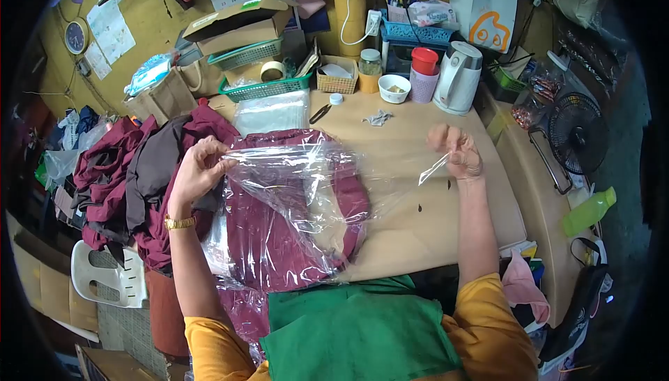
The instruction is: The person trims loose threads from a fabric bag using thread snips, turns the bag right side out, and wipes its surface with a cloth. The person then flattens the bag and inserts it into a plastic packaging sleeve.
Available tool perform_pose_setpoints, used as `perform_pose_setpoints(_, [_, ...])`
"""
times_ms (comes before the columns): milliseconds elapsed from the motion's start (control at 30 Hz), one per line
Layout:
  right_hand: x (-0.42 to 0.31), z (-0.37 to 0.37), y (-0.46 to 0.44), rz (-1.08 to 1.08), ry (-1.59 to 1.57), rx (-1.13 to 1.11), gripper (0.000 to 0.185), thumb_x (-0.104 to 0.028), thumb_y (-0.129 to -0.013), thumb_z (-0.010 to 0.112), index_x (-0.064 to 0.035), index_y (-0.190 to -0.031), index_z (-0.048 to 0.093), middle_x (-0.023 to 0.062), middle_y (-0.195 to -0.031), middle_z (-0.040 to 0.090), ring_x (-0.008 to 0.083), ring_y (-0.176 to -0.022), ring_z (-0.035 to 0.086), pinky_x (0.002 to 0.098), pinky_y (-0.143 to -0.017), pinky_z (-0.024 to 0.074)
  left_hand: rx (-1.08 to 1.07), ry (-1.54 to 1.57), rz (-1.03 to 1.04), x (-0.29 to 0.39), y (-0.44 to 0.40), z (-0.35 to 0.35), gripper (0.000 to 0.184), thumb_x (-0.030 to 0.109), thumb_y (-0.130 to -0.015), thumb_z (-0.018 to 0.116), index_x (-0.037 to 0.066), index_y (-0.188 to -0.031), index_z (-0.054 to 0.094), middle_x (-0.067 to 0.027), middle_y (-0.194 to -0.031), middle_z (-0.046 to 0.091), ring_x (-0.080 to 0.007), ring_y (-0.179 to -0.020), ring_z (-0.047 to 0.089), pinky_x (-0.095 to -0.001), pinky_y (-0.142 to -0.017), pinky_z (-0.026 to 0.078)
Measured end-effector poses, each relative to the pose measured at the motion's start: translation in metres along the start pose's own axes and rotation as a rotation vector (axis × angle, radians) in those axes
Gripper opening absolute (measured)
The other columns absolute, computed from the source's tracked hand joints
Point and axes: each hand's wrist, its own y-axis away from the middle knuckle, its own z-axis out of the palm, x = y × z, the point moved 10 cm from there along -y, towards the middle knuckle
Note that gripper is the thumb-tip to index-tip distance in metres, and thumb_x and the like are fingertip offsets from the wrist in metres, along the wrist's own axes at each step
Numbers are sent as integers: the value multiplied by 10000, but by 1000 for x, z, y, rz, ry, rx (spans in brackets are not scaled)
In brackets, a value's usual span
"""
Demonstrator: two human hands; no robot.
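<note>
Clear plastic film (pixel 390 172) is stretched between my two hands above the table. My left hand (pixel 202 170), with a gold watch on the wrist, pinches its left edge. My right hand (pixel 456 152) has its fingers closed on the film's right end. Under the plastic lies a folded maroon garment (pixel 272 221), its curved band (pixel 350 200) to the right. Just behind the garment is a stack of clear plastic bags (pixel 272 110).
A heap of maroon and grey clothes (pixel 153 179) lies at the left. Green baskets (pixel 265 88), a white bowl (pixel 394 89) and a white kettle (pixel 458 78) line the tan table's (pixel 418 241) back. A black fan (pixel 577 133) stands at the right.
</note>
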Motion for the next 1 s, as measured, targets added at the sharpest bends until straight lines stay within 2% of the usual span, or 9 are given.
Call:
perform_pose_setpoints(100, [-8, 17, -12, -59, -207, -224, 306, -297, -740, 840, -137, -748, 579, -2, -806, 502, 139, -796, 439, 302, -766, 333, 34, -31, -55, 6, -8, -15, 175, 133, -827, 747, -12, -835, 651, -26, -751, 503, -155, -751, 479, -299, -692, 382])
perform_pose_setpoints(167, [-8, 10, -17, 2, 124, -120, 312, -279, -766, 827, -144, -740, 547, -20, -764, 427, 138, -770, 406, 306, -750, 320, 74, -125, 25, 24, -11, -31, 151, 112, -858, 694, 13, -790, 603, -1, -779, 505, -128, -731, 450, -280, -692, 366])
perform_pose_setpoints(300, [-9, -6, -21, -87, -157, 20, 300, -272, -799, 807, -141, -758, 540, -25, -747, 415, 139, -764, 405, 295, -775, 327, 21, 766, 179, 39, -16, -41, 207, 216, -854, 696, 64, -847, 556, 5, -868, 490, -107, -813, 439, -252, -722, 328])
perform_pose_setpoints(467, [-8, -8, -21, -112, -240, 3, 307, -290, -836, 780, -120, -782, 531, 22, -923, 461, 167, -892, 450, 334, -864, 369, -86, 1015, 394, 67, -20, -40, 221, 237, -845, 710, 61, -833, 576, 1, -817, 504, -108, -789, 433, -261, -700, 332])
perform_pose_setpoints(567, [-8, -22, -10, -151, -357, 94, 292, -262, -833, 781, -116, -798, 530, 53, -1040, 482, 206, -994, 483, 373, -918, 394, -56, 175, -132, 50, -19, -26, 265, 191, -839, 791, 36, -732, 604, 25, -749, 515, -81, -660, 426, -262, -591, 343])
perform_pose_setpoints(633, [0, -26, -2, -148, -415, 88, 263, -250, -841, 764, -108, -824, 544, 71, -1074, 525, 224, -1020, 519, 398, -942, 413, -127, -90, 76, 55, -19, -19, 254, 178, -832, 803, 24, -744, 621, 41, -749, 508, -55, -647, 452, -251, -567, 375])
perform_pose_setpoints(833, [0, -15, 2, -119, -534, 262, 181, -204, -886, 701, -100, -877, 553, 71, -1048, 577, 230, -1024, 563, 437, -990, 447, 68, -86, 281, 85, -21, -25, 268, 267, -918, 713, 51, -802, 603, -53, -946, 563, -190, -982, 550, -297, -864, 446])
perform_pose_setpoints(900, [6, -18, 5, -105, -546, 419, 168, -200, -901, 684, -101, -892, 550, 51, -985, 582, 203, -948, 573, 437, -992, 445, 221, 870, 171, 65, -27, -25, 223, 297, -958, 654, 91, -907, 588, -104, -1030, 565, -267, -1138, 506, -350, -990, 416])
perform_pose_setpoints(1000, [12, -5, 0, -217, -823, 150, 148, -218, -936, 653, -107, -961, 558, -10, -806, 540, 135, -722, 524, 362, -891, 481, 225, 1264, 223, 82, -21, -1, 180, 247, -960, 635, 135, -954, 495, -18, -906, 519, -146, -915, 518, -312, -837, 445])
